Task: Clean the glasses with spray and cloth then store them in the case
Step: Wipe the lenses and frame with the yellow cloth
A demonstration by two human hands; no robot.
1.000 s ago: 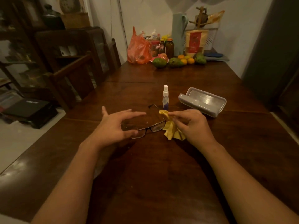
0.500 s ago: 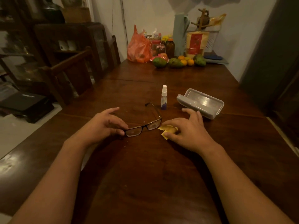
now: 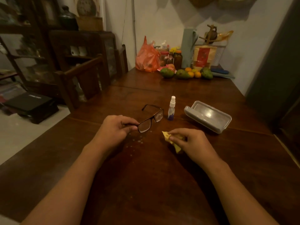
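Since half a second ago the left hand (image 3: 113,129) has closed on the black-framed rectangular glasses (image 3: 151,118) and raised their near end. The right hand (image 3: 193,142), then flat on the small yellow cleaning cloth (image 3: 167,136), has now gathered it up.

The left hand pinches the frame at its left corner, thumb and fingers curled round the hinge. This probably keeps skin off the lenses and leaves both faces free for wiping. The temples are unfolded and the far lens sits low, near or on the dark wooden counter (image 3: 146,176); I cannot tell whether it touches.

The right hand's fingers are curled round the bunched cloth, one corner poking out toward the glasses, ready to meet a lens. Pale droplets (image 3: 138,140) speckle the counter under the near lens, which suggests spraying is done.

The small clear spray bottle with a white nozzle (image 3: 171,109) stands upright just beyond. The grey hard-shell case (image 3: 207,116) lies open to the right, apparently waiting to take the glasses.
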